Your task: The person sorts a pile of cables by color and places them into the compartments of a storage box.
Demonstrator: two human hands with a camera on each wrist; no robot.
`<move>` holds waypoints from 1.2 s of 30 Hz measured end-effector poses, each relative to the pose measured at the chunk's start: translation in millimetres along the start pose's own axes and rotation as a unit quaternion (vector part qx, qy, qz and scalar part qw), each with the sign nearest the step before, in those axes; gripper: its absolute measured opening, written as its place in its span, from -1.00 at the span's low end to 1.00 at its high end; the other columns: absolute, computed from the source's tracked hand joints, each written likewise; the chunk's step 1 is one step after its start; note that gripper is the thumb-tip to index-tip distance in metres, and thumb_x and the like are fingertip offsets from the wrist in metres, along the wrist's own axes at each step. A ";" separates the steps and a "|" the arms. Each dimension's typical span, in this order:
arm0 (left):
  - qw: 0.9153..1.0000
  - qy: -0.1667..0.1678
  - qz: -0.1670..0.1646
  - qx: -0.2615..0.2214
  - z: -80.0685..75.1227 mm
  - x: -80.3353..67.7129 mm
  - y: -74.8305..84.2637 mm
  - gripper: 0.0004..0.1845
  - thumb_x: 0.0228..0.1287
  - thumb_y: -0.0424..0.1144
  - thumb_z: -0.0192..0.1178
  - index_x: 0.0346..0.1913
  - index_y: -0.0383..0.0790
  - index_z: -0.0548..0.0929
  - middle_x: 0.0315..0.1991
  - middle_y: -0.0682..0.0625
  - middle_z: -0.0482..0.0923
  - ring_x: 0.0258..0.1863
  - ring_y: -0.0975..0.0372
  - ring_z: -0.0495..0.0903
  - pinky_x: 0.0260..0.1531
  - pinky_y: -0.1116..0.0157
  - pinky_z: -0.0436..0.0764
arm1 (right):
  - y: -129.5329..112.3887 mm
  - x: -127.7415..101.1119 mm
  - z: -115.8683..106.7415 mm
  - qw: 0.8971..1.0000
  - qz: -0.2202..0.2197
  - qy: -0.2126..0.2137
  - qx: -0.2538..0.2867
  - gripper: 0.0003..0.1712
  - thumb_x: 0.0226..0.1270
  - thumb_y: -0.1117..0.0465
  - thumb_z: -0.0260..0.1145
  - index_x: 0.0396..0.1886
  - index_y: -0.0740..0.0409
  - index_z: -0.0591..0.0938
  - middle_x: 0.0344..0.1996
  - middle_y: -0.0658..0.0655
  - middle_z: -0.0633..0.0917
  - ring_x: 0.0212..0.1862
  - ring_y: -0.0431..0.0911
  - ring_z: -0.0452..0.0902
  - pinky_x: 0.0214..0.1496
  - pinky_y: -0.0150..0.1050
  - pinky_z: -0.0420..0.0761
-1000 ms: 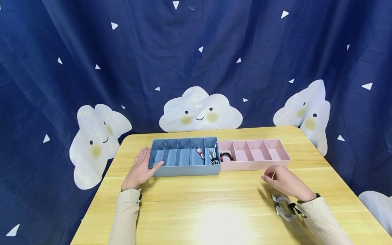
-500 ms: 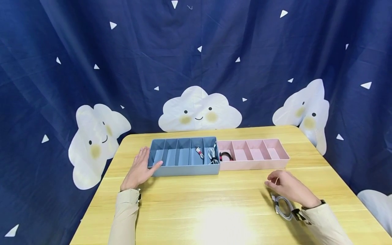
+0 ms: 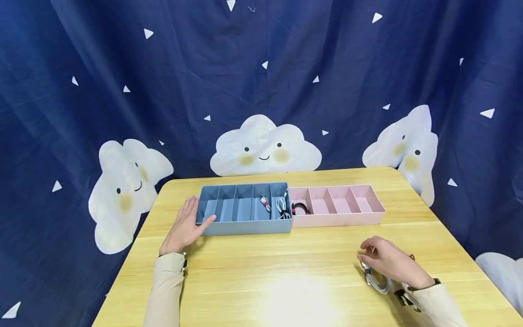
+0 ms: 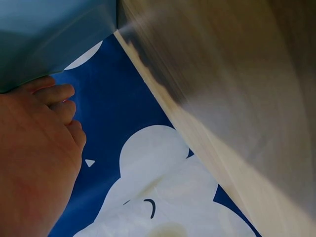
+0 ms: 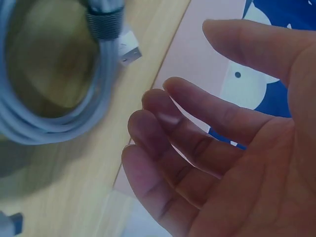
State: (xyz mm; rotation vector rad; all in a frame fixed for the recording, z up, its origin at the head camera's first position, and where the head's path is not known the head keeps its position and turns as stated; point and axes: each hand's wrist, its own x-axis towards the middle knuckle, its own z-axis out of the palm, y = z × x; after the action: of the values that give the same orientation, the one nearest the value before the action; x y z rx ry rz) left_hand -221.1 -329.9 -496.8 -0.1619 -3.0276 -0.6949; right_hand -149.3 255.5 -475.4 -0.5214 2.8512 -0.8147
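My left hand [image 3: 185,225] lies flat with straight fingers against the left end of the blue divided tray [image 3: 244,228]; the left wrist view shows its fingers [image 4: 54,98] touching the blue tray [image 4: 54,29] wall. My right hand [image 3: 384,259] hovers with loosely bent fingers just over a coiled grey-white cable [image 3: 377,281] on the wooden table [image 3: 286,272]. In the right wrist view the fingers [image 5: 197,128] are spread beside the coiled cable [image 5: 54,113] and hold nothing. A pink divided tray [image 3: 339,220] adjoins the blue one.
Small coiled cables lie in the blue tray's right compartments [image 3: 274,205], and a black-red cable [image 3: 301,208] in the pink tray's leftmost one. A blue cloud-print curtain [image 3: 261,91] hangs behind the table. The table's edge [image 4: 163,94] runs close to my left hand.
My right hand has drawn back toward me and to the right, coming down over the coiled cable. The left hand has stayed on the blue tray.
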 end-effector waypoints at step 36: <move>1.000 0.005 0.001 0.005 -1.1 -1.8 1.1 0.16 0.42 0.47 -0.03 0.67 -0.35 -0.17 0.71 -0.28 -0.23 0.71 -0.15 -0.28 0.65 -0.23 -0.15 | 14.6 -28.5 12.3 0.997 -0.039 -0.011 -0.071 -0.31 -0.11 -0.10 0.71 0.02 0.01 0.66 -0.06 -0.09 0.62 -0.02 -0.09 0.57 -0.03 -0.21 0.65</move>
State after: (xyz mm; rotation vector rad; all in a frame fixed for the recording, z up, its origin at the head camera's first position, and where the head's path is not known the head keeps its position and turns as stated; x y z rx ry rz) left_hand -219.1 -329.5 -495.4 -0.1624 -3.0205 -0.6790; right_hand -124.3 271.4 -492.7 -0.6593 2.8993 -0.6163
